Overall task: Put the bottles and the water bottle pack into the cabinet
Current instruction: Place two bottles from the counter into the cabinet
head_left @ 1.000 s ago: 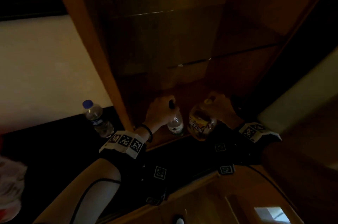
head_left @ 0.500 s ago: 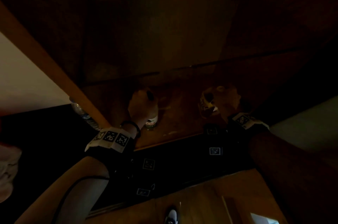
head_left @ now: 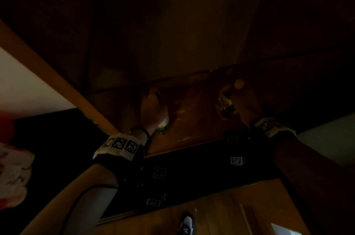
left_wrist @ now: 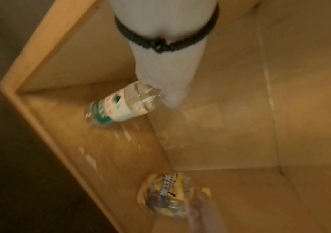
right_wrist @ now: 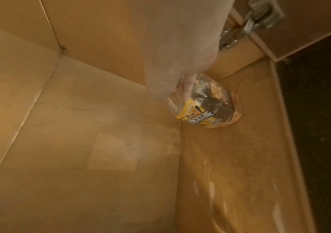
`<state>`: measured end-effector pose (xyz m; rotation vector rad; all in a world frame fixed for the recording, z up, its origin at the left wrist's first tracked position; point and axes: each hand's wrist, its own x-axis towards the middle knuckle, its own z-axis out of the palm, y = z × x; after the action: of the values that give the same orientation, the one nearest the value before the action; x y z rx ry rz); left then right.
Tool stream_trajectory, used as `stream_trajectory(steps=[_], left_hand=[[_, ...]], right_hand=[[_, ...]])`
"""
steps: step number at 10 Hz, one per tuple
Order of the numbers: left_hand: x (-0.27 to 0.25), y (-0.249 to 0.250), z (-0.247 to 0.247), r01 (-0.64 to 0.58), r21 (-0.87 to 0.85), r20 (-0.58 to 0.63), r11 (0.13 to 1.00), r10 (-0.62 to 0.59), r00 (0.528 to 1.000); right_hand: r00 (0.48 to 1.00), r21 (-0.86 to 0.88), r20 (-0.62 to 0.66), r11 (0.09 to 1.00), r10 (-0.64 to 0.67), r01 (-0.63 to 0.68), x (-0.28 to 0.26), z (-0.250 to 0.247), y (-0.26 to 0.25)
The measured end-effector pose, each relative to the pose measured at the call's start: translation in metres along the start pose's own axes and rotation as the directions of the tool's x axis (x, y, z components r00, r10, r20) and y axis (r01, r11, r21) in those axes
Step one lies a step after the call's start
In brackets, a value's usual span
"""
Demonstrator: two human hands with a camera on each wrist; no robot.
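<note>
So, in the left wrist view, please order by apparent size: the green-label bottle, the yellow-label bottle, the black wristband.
1. black wristband, though it is nearest the camera.
2. green-label bottle and yellow-label bottle look alike; I cannot rank them.

The right hand reaches down into a wooden cabinet, its fingers curled over the upper part of a clear bottle with a yellow and black label. The bottle's base is at the cabinet floor near the right side wall; whether it rests there cannot be told, and pale scuff marks streak that floor. At the upper right a metal hinge sits on the cabinet's edge, with a dark surface beyond the front lip.
</note>
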<state>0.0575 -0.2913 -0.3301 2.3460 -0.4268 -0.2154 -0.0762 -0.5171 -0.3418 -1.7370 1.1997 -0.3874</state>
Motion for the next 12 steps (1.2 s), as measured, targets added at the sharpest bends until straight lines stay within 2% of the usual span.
stream_trajectory(steps=[1,2,3,4,5,6,7,8,9,10,11,12], left_hand=[[0.002,0.000,0.003,-0.017,0.000,-0.043,1.000,0.017,0.999],[0.000,-0.010,0.007,-0.067,0.013,-0.017,0.998,0.067,0.998],[-0.004,-0.010,0.004,-0.061,0.011,0.020,0.998,0.061,0.998],[-0.014,-0.001,-0.003,0.092,-0.089,0.218,0.992,-0.071,0.973],[-0.024,-0.003,-0.007,0.074,-0.125,0.370,0.989,-0.022,0.929],[-0.048,-0.017,-0.025,-0.097,-0.155,0.479,0.983,0.160,0.863],[-0.071,-0.039,-0.055,-0.169,-0.198,0.649,0.965,0.259,0.715],[-0.082,-0.073,-0.094,-0.116,-0.168,0.830,0.979,0.204,0.519],[-0.080,-0.112,-0.129,-0.060,-0.136,0.881,0.989,0.149,0.449],[-0.060,-0.142,-0.158,-0.037,-0.143,0.720,0.989,0.130,0.682],[-0.036,-0.159,-0.181,-0.055,-0.204,0.567,0.978,0.164,0.807],[-0.019,-0.166,-0.190,-0.228,-0.046,0.459,0.973,0.224,0.860]], right_hand=[[0.998,0.065,0.063,0.998,0.010,-0.015,-0.006,0.001,0.009],[0.995,0.127,0.100,0.992,-0.003,-0.009,-0.026,0.002,0.013],[0.994,0.063,0.105,0.998,0.020,-0.027,-0.051,0.011,0.018],[0.945,0.054,0.279,0.979,0.173,-0.195,-0.080,0.020,0.027],[0.855,0.002,0.416,0.940,0.310,-0.342,-0.114,0.032,0.024],[0.807,-0.059,0.490,0.936,0.329,-0.346,-0.143,0.044,0.023],[0.767,-0.090,0.529,0.922,0.364,-0.376,-0.179,0.061,0.017],[0.764,-0.113,0.549,0.936,0.340,-0.335,-0.211,0.091,0.012],[0.746,-0.165,0.570,0.937,0.346,-0.309,-0.240,0.127,0.002],[0.686,-0.212,0.631,0.931,0.362,-0.297,-0.266,0.153,-0.009],[0.643,-0.225,0.676,0.932,0.360,-0.284,-0.288,0.170,-0.007],[0.652,-0.228,0.674,0.938,0.346,-0.262,-0.310,0.173,0.009]])
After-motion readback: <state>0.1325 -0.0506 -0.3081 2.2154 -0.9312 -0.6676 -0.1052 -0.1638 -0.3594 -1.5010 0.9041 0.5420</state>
